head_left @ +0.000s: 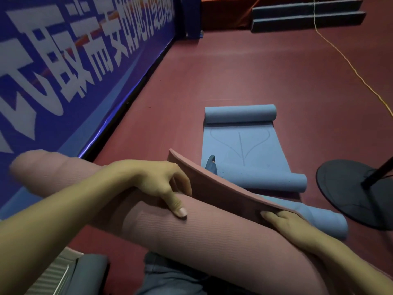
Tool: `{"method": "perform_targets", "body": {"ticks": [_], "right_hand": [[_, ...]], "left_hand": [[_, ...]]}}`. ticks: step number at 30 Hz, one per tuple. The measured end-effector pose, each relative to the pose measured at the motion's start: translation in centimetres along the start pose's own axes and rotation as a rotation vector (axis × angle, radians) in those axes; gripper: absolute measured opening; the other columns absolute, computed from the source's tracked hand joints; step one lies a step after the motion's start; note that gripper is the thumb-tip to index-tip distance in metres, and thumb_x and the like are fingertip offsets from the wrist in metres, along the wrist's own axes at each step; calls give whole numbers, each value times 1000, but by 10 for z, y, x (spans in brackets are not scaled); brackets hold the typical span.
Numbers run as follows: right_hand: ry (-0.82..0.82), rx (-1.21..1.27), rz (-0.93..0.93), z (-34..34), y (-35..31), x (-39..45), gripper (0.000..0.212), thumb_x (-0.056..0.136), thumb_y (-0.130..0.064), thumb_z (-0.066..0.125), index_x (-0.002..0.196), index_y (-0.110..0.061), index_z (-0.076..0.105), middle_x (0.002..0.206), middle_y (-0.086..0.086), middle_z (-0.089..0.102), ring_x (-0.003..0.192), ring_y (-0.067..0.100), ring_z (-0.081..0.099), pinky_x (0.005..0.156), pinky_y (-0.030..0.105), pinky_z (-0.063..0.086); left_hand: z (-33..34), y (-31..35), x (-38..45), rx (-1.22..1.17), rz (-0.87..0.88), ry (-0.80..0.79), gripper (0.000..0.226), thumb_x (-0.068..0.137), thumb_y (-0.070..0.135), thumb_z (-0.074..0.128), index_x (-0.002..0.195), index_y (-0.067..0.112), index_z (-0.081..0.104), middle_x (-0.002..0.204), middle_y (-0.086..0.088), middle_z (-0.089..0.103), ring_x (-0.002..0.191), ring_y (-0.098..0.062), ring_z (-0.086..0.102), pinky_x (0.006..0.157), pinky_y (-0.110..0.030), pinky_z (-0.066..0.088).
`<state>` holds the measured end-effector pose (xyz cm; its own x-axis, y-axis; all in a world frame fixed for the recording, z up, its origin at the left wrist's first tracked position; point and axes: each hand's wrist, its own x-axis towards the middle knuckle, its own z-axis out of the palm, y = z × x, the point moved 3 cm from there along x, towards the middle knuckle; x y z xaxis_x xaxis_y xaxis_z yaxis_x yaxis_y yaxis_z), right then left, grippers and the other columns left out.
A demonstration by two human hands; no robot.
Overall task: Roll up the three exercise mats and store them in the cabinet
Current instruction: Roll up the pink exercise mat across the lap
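A thick pink mat [212, 237] lies rolled diagonally across the lower middle, its loose end flap [223, 188] standing up along the far side. My left hand [161, 184] grips the roll from above, thumb pressed on its surface, fingers tucked behind the flap. My right hand [282, 222] holds the flap's lower edge near the roll's right part. Beyond lies a blue mat [240, 145], spread flat in its middle with both ends curled. A second blue roll [319, 218] lies partly hidden under the pink flap.
A blue banner wall [63, 81] with white characters runs along the left. A black round stand base [350, 192] sits at the right with its pole. A yellow cord [344, 58] crosses the red floor. Dark steps [306, 15] stand far back. My knees show at the bottom.
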<state>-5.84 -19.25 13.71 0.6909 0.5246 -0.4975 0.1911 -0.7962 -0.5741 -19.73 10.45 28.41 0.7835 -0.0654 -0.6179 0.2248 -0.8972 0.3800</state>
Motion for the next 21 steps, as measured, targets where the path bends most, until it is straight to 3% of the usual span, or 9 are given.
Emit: {"method": "perform_targets", "body": {"ticks": [3, 6, 8, 10, 12, 15, 17, 19, 21], "right_hand": [[28, 14, -35, -4, -5, -6, 50, 100, -59, 43, 89, -21, 74, 103, -6, 73, 102, 14, 65, 98, 34, 47], [75, -4, -188, -2, -20, -31, 63, 95, -73, 28, 113, -31, 71, 117, -21, 69, 112, 5, 61, 104, 35, 45], [232, -167, -273, 5, -30, -50, 72, 92, -77, 11, 114, -34, 64, 114, -21, 68, 108, 9, 62, 96, 39, 48], [350, -273, -325, 14, -34, -58, 68, 90, -77, 7, 102, -34, 59, 103, -16, 66, 99, 12, 63, 84, 38, 49], [365, -279, -316, 18, -34, -57, 64, 91, -76, 10, 99, -35, 58, 99, -15, 66, 95, 12, 63, 80, 37, 49], [322, -241, -244, 19, -28, -47, 55, 98, -68, 19, 95, -32, 60, 98, -11, 70, 97, 17, 64, 80, 38, 49], [302, -205, -209, 15, -28, -40, 51, 100, -65, 24, 87, -31, 60, 92, -9, 71, 94, 20, 64, 78, 38, 49], [302, -136, -184, 13, -31, -38, 50, 97, -67, 28, 75, -33, 56, 78, -7, 67, 83, 19, 62, 72, 39, 48], [307, -61, -173, 13, -28, -33, 48, 94, -69, 32, 68, -35, 54, 65, -4, 61, 70, 16, 58, 66, 38, 47]], "left_hand": [[-1, -3, 3, -40, 15, 44, 44, 77, 48, 86, 117, 34, 74, 110, 21, 74, 102, 4, 67, 92, -20, 53], [-4, -12, 10, -20, 64, 290, 23, 86, 48, 79, 104, 34, 77, 97, 22, 75, 93, 3, 69, 86, -24, 56], [-3, -18, 20, 153, 66, 488, 19, 88, 53, 70, 96, 37, 75, 93, 19, 74, 90, -6, 68, 85, -34, 55], [-1, -15, 26, 261, 22, 524, 22, 91, 56, 65, 98, 36, 74, 95, 15, 73, 92, -15, 67, 84, -38, 54], [-1, -8, 26, 292, -9, 472, 46, 84, 75, 60, 99, 35, 75, 94, 14, 73, 93, -16, 67, 82, -36, 54], [7, 5, 18, 431, -63, 297, 108, 42, 107, 50, 115, 30, 69, 106, 11, 73, 97, -17, 67, 86, -37, 56], [18, 8, 13, 579, -95, 184, 128, 29, 98, 67, 135, 27, 52, 128, 7, 63, 114, -19, 61, 101, -40, 50], [29, 8, 13, 725, -55, 130, 150, 31, 86, 79, 155, 25, 21, 144, 3, 47, 130, -22, 48, 114, -42, 37], [33, 7, 13, 773, -20, 166, 156, 33, 83, 81, 159, 29, 6, 145, 3, 45, 129, -22, 48, 113, -42, 36]]}}
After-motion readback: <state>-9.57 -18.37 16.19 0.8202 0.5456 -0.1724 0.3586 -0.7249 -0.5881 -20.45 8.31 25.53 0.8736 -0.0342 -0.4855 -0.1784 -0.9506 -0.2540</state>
